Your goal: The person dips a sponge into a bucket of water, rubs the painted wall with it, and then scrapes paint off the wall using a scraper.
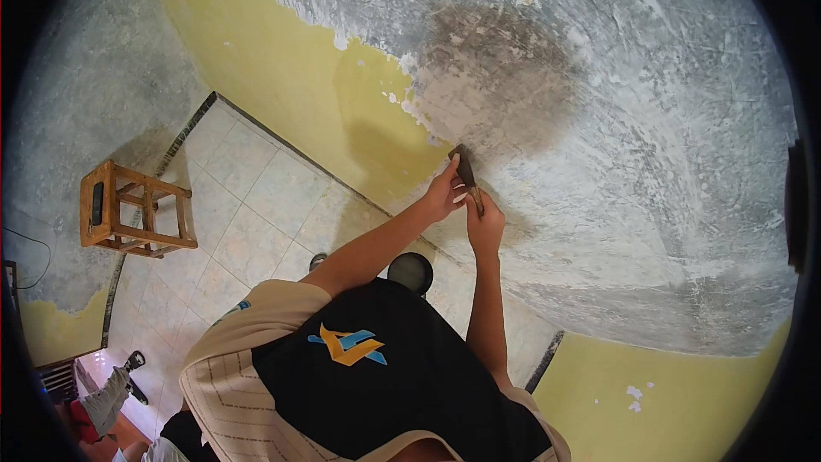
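Note:
A scraper [464,169] with a dark flat blade and a wooden handle is held up close to the wall. My right hand [486,221] is closed around its handle. At the blade, my left hand [443,192] pinches the side with thumb and fingers. Behind the tool, the wall [633,162] is bare grey and whitish with scratch marks, and a darker, damp-looking patch [505,77] lies above the blade. Yellow paint [376,128] with a ragged, flaking edge borders the bare area on the left.
A wooden stool [141,210] lies or stands at the left on the tiled floor [256,227]. By my body is a round dark container [410,274]. Another person's leg [107,398] shows at the lower left. A dark skirting strip [282,141] edges the floor.

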### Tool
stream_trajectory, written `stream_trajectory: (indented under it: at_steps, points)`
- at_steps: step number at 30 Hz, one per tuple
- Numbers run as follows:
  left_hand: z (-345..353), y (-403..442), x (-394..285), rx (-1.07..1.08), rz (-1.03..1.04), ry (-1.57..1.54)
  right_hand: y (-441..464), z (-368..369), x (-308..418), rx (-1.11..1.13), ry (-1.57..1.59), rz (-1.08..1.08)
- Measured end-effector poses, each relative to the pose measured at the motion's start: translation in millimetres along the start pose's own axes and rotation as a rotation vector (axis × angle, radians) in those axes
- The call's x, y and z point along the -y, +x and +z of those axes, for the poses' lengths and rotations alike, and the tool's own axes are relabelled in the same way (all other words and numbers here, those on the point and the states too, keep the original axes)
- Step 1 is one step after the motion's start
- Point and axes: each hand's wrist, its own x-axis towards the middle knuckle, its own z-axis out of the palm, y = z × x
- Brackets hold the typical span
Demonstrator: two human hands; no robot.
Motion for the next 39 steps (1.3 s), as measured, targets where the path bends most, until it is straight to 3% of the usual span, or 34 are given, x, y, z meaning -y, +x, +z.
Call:
stream_trajectory:
  at_steps: [12,16,18,22,24,31,33,36,39]
  points:
    - [1.1,19.0,15.2,0.057,0.103,-0.247,12.5,-3.0,21.1,0.038,-0.231,0.039]
    - [18.2,7.4,14.5,0.032,-0.003,-0.332,12.6,-29.0,41.8,0.071,-0.347,0.111]
    - [22.4,5.9,20.1,0.124,-0.087,-0.377,14.4,-37.1,50.8,0.112,-0.408,0.140]
    - [28.6,-1.6,11.5,0.082,-0.085,-0.367,36.5,-47.1,79.7,0.274,-0.599,0.167]
    - [7.9,20.8,19.1,0.293,-0.026,-0.421,44.7,-36.7,83.6,0.277,-0.615,0.174]
    - [0.2,12.6,5.5,0.275,-0.011,-0.479,47.2,-7.1,75.3,0.310,-0.592,0.132]
    - [20.0,-11.0,-3.1,0.133,-0.063,-0.453,44.0,-16.8,91.0,0.317,-0.615,0.161]
    - [28.9,-13.8,1.3,0.253,-0.114,-0.464,46.2,-41.4,104.9,0.332,-0.642,0.192]
    - [45.8,-28.5,-3.6,0.204,-0.080,-0.446,43.9,-46.1,102.0,0.302,-0.615,0.184]
